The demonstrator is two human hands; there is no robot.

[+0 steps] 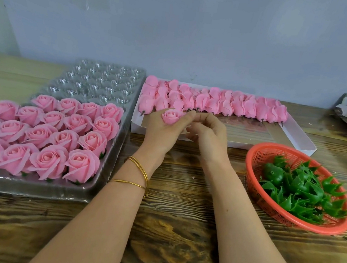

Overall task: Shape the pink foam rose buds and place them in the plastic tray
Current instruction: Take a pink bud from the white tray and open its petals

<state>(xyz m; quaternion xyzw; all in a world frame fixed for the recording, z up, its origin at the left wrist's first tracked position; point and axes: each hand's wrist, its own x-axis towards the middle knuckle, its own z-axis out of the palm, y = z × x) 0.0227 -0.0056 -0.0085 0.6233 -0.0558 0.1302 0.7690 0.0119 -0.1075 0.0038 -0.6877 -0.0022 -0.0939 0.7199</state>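
On my feed the left hand (163, 131) grips one pink rose bud (170, 116) over the front left corner of the white box (243, 144), fingers curled round it, bloom up. The right hand (210, 136) is just beside it, fingers curled toward the bud; I cannot tell whether they pinch a petal. Unshaped buds (227, 104) line the box's back. Left of the box, the plastic tray (100, 79) holds shaped roses (57, 138); right of it, an orange basket (275, 153) holds green calyxes (302, 188)
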